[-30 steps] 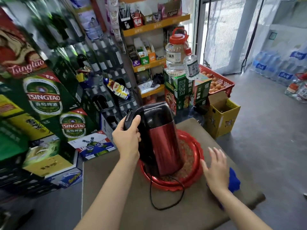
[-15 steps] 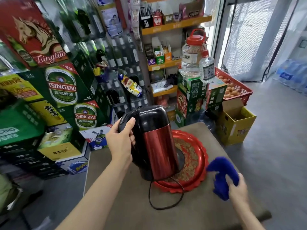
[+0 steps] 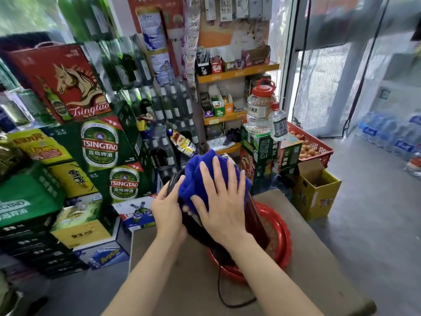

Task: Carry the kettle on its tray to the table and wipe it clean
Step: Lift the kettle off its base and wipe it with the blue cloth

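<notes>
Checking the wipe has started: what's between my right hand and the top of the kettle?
The blue cloth, in the head view. The right hand lies flat on it, pressing it over the kettle.

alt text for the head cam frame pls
A person's right hand presses a blue cloth flat on top of a red and black kettle, whose handle the left hand grips. The kettle stands in a red tray on a table, amid stacked beer crates.
</notes>
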A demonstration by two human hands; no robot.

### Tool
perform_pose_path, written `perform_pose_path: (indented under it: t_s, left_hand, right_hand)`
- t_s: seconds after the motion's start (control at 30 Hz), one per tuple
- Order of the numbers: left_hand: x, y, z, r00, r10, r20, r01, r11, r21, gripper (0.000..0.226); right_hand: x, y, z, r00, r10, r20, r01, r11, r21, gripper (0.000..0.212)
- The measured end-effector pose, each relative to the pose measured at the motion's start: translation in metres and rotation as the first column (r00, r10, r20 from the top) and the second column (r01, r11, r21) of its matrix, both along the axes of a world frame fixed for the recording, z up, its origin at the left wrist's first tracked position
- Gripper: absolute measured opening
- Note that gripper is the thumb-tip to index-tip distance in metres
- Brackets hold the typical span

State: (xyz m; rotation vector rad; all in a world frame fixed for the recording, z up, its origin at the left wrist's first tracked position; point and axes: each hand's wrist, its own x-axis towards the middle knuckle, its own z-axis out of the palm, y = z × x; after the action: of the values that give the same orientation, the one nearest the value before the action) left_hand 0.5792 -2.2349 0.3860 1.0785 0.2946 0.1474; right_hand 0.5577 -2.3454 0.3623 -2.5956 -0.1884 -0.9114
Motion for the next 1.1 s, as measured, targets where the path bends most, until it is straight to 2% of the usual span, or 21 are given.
perform_pose_path:
  t_s: [0.03, 0.1, 0.2, 0.27, 0.43, 0.5, 0.53, 0.57, 0.6, 0.63, 0.67, 0.73, 0.77, 0.8, 0.83, 0.9, 0.97, 1.0, 1.03, 1.07, 1.1]
  left_hand:
    - [0.000, 0.006, 0.008, 1.000, -0.011, 0.005, 0.011, 0.999, -0.034, 0.034]
    - [0.001, 0.021, 0.023, 0.997, -0.058, 0.054, 0.060, 0.997, -0.041, 0.007]
    - [-0.003, 0.045, 0.049, 0.977, -0.145, 0.157, 0.154, 0.987, -0.048, 0.017]
    - [-0.009, 0.060, 0.060, 0.973, -0.139, 0.185, 0.153, 0.986, -0.065, 0.016]
    - [-0.029, 0.078, 0.081, 0.964, -0.108, 0.242, 0.144, 0.980, -0.138, 0.022]
    - [-0.030, 0.088, 0.102, 0.957, -0.096, 0.275, 0.141, 0.979, -0.149, 0.020]
    - [-0.029, 0.094, 0.112, 0.953, -0.085, 0.290, 0.134, 0.979, -0.153, 0.017]
    - [-0.028, 0.101, 0.121, 0.950, -0.069, 0.306, 0.122, 0.980, -0.158, 0.015]
    - [-0.027, 0.108, 0.128, 0.947, -0.044, 0.319, 0.100, 0.982, -0.161, 0.014]
    - [-0.027, 0.113, 0.133, 0.946, -0.016, 0.324, 0.071, 0.984, -0.160, 0.014]
    - [-0.026, 0.116, 0.136, 0.948, 0.016, 0.319, 0.036, 0.987, -0.158, 0.015]
    - [-0.030, 0.116, 0.137, 0.954, 0.066, 0.293, -0.012, 0.983, -0.181, 0.028]
    - [-0.033, 0.114, 0.137, 0.956, 0.078, 0.281, -0.022, 0.980, -0.197, 0.041]
    - [-0.037, 0.111, 0.138, 0.957, 0.074, 0.281, -0.017, 0.980, -0.200, 0.050]
    - [-0.041, 0.109, 0.139, 0.953, 0.050, 0.299, 0.004, 0.984, -0.179, 0.047]
    - [-0.050, 0.105, 0.141, 0.940, -0.015, 0.340, 0.060, 0.991, -0.122, 0.032]
    - [-0.058, 0.110, 0.145, 0.931, -0.039, 0.362, 0.087, 0.989, -0.117, 0.022]
    - [-0.060, 0.116, 0.148, 0.923, -0.044, 0.382, 0.101, 0.987, -0.129, 0.018]
    - [-0.061, 0.124, 0.151, 0.912, -0.050, 0.407, 0.119, 0.982, -0.145, 0.014]
    - [-0.062, 0.133, 0.156, 0.902, -0.047, 0.428, 0.131, 0.977, -0.167, 0.011]
    - [-0.062, 0.142, 0.161, 0.895, -0.039, 0.445, 0.134, 0.974, -0.185, 0.013]
  right_hand:
    - [0.007, 0.003, 0.009, 0.999, -0.049, 0.018, 0.051, 0.995, -0.092, 0.060]
    - [0.004, 0.010, 0.008, 0.997, -0.068, 0.027, 0.071, 0.986, -0.148, 0.057]
    - [-0.040, 0.022, -0.034, 0.997, -0.069, 0.029, 0.072, 0.990, -0.118, 0.060]
    - [-0.060, 0.031, -0.045, 0.997, -0.077, 0.008, 0.078, 0.993, -0.090, 0.063]
    - [0.000, 0.053, 0.082, 0.997, -0.054, -0.046, 0.064, 0.970, 0.234, 0.069]
    - [0.029, 0.037, 0.115, 0.982, 0.106, -0.156, -0.013, 0.864, 0.504, 0.067]
    - [0.033, 0.029, 0.117, 0.963, 0.201, -0.182, -0.027, 0.740, 0.672, 0.066]
    - [0.031, 0.024, 0.113, 0.945, 0.261, -0.196, -0.006, 0.616, 0.788, 0.067]
    - [0.023, 0.024, 0.103, 0.938, 0.279, -0.204, 0.007, 0.575, 0.818, 0.069]
    - [0.012, 0.028, 0.086, 0.949, 0.245, -0.197, 0.006, 0.613, 0.790, 0.071]
    - [-0.003, 0.038, 0.067, 0.973, 0.165, -0.163, 0.000, 0.701, 0.713, 0.072]
    - [-0.034, 0.068, 0.042, 0.998, 0.034, -0.045, -0.009, 0.884, 0.467, 0.070]
    - [-0.041, 0.081, 0.045, 1.000, -0.010, 0.007, 0.007, 0.939, 0.345, 0.068]
    - [-0.039, 0.091, 0.061, 0.998, -0.034, 0.045, 0.020, 0.962, 0.271, 0.066]
    - [-0.032, 0.097, 0.084, 0.995, -0.051, 0.089, 0.029, 0.971, 0.236, 0.065]
    - [-0.009, 0.095, 0.138, 0.996, -0.030, 0.081, 0.006, 0.959, 0.283, 0.065]
    - [0.028, 0.074, 0.180, 0.985, 0.147, -0.086, -0.082, 0.855, 0.512, 0.065]
    - [0.038, 0.059, 0.191, 0.934, 0.314, -0.172, -0.101, 0.693, 0.714, 0.069]
    - [0.042, 0.045, 0.191, 0.856, 0.475, -0.203, -0.065, 0.490, 0.869, 0.072]
    - [0.038, 0.033, 0.183, 0.800, 0.568, -0.195, -0.025, 0.356, 0.934, 0.073]
    - [0.025, 0.027, 0.168, 0.774, 0.612, -0.162, -0.027, 0.288, 0.957, 0.070]
